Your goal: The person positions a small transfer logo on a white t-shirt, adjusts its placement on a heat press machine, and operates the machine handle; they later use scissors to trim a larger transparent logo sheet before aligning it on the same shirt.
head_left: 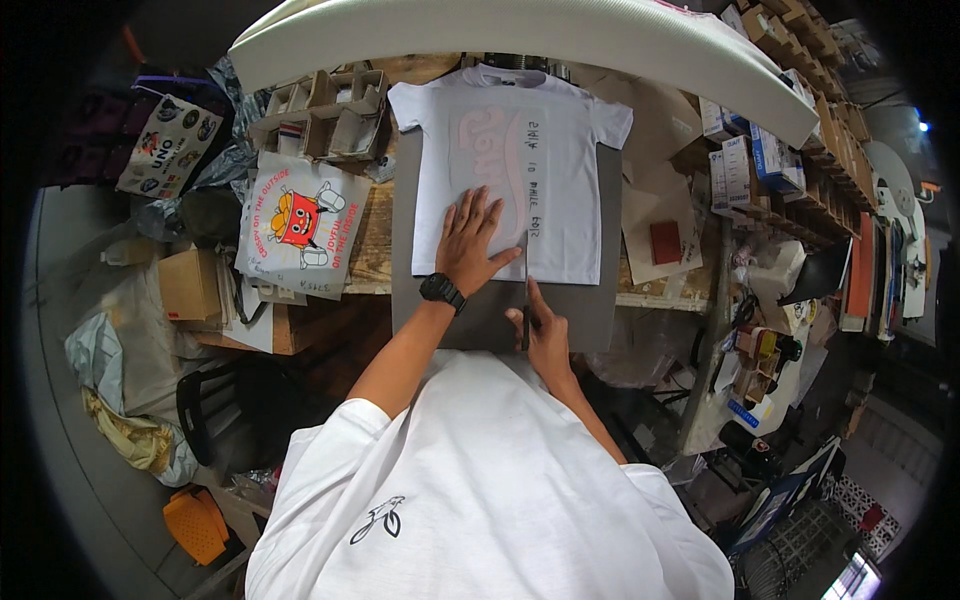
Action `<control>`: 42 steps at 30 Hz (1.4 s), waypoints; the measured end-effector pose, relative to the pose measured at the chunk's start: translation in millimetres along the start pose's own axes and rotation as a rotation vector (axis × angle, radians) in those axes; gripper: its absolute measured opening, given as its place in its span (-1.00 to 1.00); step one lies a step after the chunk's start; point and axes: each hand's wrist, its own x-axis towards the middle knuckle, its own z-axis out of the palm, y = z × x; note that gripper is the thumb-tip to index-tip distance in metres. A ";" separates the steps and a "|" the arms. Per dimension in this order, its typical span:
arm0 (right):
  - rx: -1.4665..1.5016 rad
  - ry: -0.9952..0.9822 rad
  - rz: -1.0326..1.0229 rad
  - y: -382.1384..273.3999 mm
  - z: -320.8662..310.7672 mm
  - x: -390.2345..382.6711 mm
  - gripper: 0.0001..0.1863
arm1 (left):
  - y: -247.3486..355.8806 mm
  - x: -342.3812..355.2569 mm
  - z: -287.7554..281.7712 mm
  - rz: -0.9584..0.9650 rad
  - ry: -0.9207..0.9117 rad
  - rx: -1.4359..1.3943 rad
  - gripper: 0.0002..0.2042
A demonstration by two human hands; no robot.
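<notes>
A white short-sleeved T-shirt (580, 235) lies flat on a grey platen (598, 310), collar at the far end. On its front rests a translucent transfer sheet (500, 130) with a pale pink lettered design and dark handwriting down its right side. My left hand (470, 235) is open, pressed flat over the sheet's lower left, a black watch on its wrist. My right hand (545, 335), at the shirt's hem, is closed around a slim black-handled tool (526, 325). Its narrow tip points away from me onto the sheet; its exact kind is unclear.
A large pale padded panel (500, 35) arches above the far end. Left of the platen are a printed sheet with a red cartoon bucket (300, 225) and a divided cardboard box (335, 115). To the right sit brown paper (645, 225), a red block (666, 243) and stacked boxes (775, 160).
</notes>
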 end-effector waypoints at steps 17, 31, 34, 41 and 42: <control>-0.063 0.006 -0.066 -7.6 -1.7 32.2 -0.27 | 2.0 0.7 -0.7 -0.002 0.017 0.004 -0.21; -0.036 -0.018 -0.023 -17.8 -6.1 68.1 -0.26 | 2.0 0.3 -0.1 -0.009 0.018 -0.010 -0.21; -0.050 -0.017 -0.005 -22.7 -7.0 75.7 -0.26 | 2.5 0.9 -2.4 -0.003 0.009 -0.012 -0.21; -0.013 -0.032 0.019 -30.4 -10.4 97.0 -0.28 | 4.7 1.4 -2.0 -0.011 0.041 -0.044 -0.24; -0.012 -0.029 0.007 -29.8 -10.7 100.2 -0.28 | 4.5 1.5 -1.3 -0.006 0.047 -0.044 -0.24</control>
